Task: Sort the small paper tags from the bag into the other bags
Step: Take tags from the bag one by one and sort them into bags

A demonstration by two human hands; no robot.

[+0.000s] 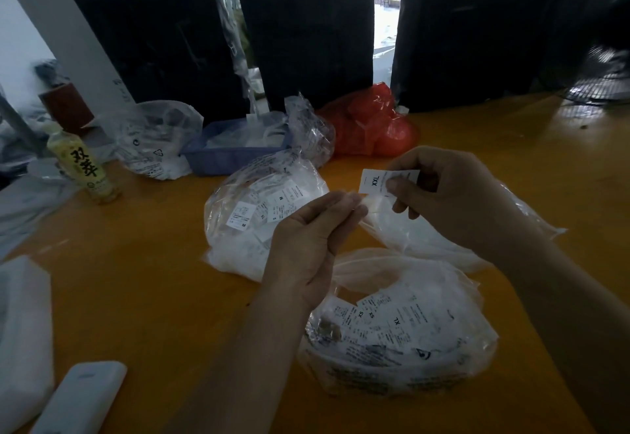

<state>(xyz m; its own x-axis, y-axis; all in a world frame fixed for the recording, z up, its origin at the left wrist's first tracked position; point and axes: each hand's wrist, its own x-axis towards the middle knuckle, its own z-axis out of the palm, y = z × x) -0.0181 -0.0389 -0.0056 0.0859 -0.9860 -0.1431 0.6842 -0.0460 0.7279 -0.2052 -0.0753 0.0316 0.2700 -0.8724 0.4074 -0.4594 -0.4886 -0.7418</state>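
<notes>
Nearest bag of tags [402,338] sits front and centre on the table [153,297]; second bag [252,215] behind-left of it; tray [225,157] farther behind; bottle [81,167] far left.

right hand [439,191] pinches XXL tag [375,181] | left hand [313,229] pinches bag edge [370,208]

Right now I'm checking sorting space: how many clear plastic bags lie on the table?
5, maybe more hidden: near bag, centre bag, one under the right hand, one by the yellow bottle, one beside the blue tray.

Probably a garment-packing workshop: bagged size tags [388,322], black-wrapped bales [306,31].
</notes>
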